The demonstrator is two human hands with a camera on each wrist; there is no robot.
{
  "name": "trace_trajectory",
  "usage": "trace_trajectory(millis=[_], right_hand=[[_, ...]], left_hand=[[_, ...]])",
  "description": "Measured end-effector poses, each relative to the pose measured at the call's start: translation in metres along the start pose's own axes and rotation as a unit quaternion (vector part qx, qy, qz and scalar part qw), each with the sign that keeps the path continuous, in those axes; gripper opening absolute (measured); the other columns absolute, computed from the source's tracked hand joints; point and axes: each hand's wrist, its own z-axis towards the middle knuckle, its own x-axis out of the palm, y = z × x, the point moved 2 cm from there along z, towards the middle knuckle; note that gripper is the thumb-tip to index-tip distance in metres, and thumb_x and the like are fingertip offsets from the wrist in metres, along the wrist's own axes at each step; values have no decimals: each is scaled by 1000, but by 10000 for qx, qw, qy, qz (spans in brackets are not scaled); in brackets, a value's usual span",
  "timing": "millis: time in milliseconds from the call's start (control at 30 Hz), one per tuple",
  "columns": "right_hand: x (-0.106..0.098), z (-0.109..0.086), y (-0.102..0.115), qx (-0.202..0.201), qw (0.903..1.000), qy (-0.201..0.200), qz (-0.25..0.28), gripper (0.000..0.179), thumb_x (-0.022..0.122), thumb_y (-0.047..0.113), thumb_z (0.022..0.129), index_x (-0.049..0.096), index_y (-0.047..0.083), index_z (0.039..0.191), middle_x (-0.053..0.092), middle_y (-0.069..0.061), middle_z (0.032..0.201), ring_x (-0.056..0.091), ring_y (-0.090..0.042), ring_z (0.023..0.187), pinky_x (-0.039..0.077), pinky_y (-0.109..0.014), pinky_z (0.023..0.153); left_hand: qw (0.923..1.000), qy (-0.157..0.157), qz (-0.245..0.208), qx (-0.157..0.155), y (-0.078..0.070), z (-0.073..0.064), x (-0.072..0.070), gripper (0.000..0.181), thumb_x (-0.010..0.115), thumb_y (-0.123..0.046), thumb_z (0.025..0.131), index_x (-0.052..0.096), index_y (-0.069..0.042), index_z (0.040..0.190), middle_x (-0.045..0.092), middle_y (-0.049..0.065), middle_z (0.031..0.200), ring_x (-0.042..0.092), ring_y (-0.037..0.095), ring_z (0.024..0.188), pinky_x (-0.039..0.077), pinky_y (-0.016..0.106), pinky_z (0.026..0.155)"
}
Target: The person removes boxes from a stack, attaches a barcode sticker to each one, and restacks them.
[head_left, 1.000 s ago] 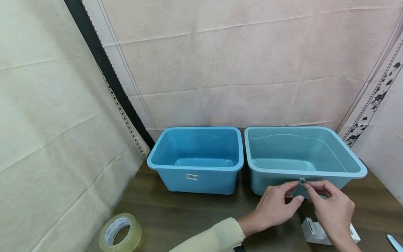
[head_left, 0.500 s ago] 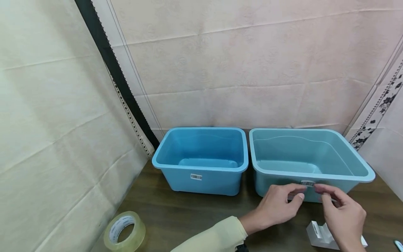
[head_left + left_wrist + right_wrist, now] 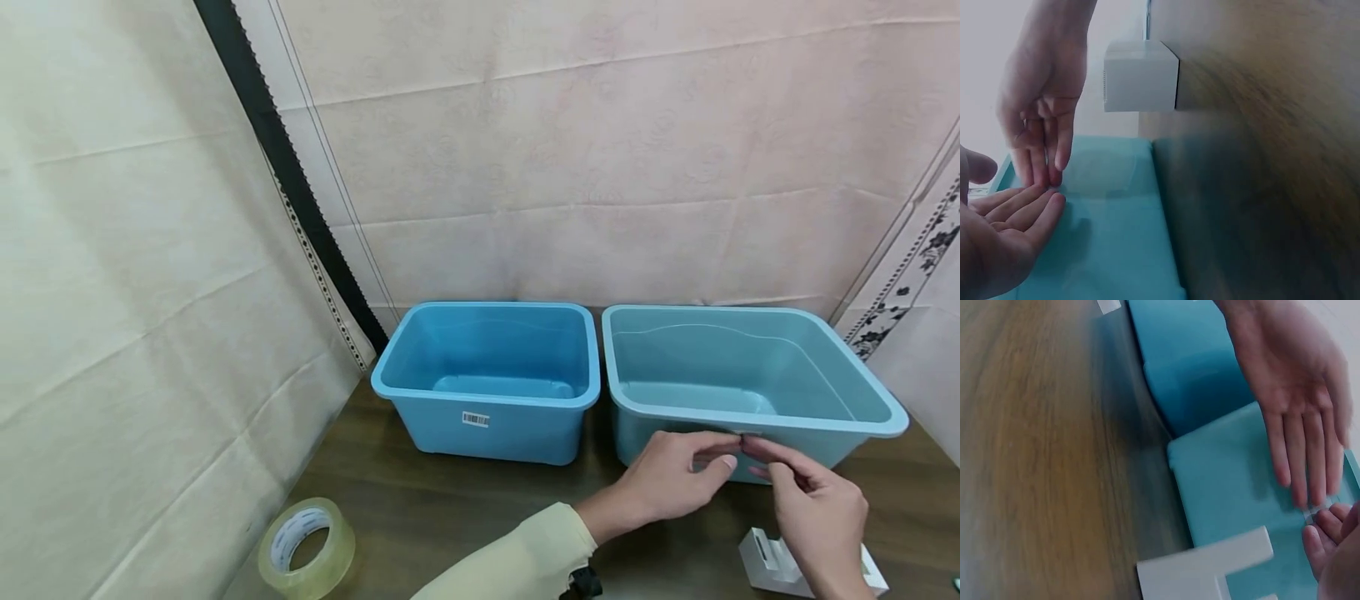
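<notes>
Both hands meet at the front wall of the light teal bin point(image 3: 750, 417), just under its rim. My left hand point(image 3: 678, 477) lays its fairly straight fingers against that wall from the left. From the other side, the fingertips of my right hand point(image 3: 819, 504) touch the same spot, lightly bent and close to the left fingertips. A small pale label point(image 3: 1310, 516) on the wall is mostly covered by the fingers; only a bit of it shows in the right wrist view. No object is visibly gripped by either hand.
A bluer bin point(image 3: 495, 435) with a barcode label point(image 3: 476, 419) stands to the left. A roll of clear tape point(image 3: 340, 557) lies at the table's front left. Below the right hand sits a white notched block point(image 3: 767, 560). Cloth hangs behind and at the sides.
Earlier both hands pinched the small label at the teal bin's front. They parted, showing the label flat on the wall, then the fingertips came together over it. The head view shifted slightly.
</notes>
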Motion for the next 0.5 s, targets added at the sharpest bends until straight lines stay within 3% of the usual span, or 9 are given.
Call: trace_trajectory(millis=[133,233,367,433,500], right_hand=[[-2,2,0,172,9998,-126,-54,35,51,18,105,78,9,126,65,43,85,68,16,73,47,-22,50],[-11,3,-4,436,9981,-363,-223,36,51,19,105,78,12,127,64,43,84,65,20,72,44,-18,51],[-27,4,-9,438,9937,-1031,-46,39,46,11,104,79,13,125,61,44,83,60,20,72,32,-24,43],[-36,8,-9,122,9889,-1454,277,41,43,6,104,80,13,119,62,42,83,59,17,74,29,-24,45],[-44,13,-8,-275,9822,-1783,523,45,39,2,104,80,18,116,62,41,86,57,14,80,32,-17,56]], left_hand=[[9999,66,120,-21,2,-1,0,41,49,-42,112,60,-31,150,68,-21,140,63,-17,114,48,4,89],[9996,208,154,-119,3,-12,-16,43,48,-44,112,58,-32,151,67,-19,142,63,-15,117,49,7,92],[9991,416,-45,-49,-2,-37,-56,42,48,-44,112,60,-30,150,68,-18,141,64,-12,118,51,11,95],[9986,416,-303,87,-7,-52,-81,41,48,-43,113,62,-27,148,70,-17,139,65,-10,119,52,13,97],[9980,265,-536,227,-10,-67,-108,40,50,-41,112,64,-25,146,70,-15,139,66,-6,121,53,16,99]])
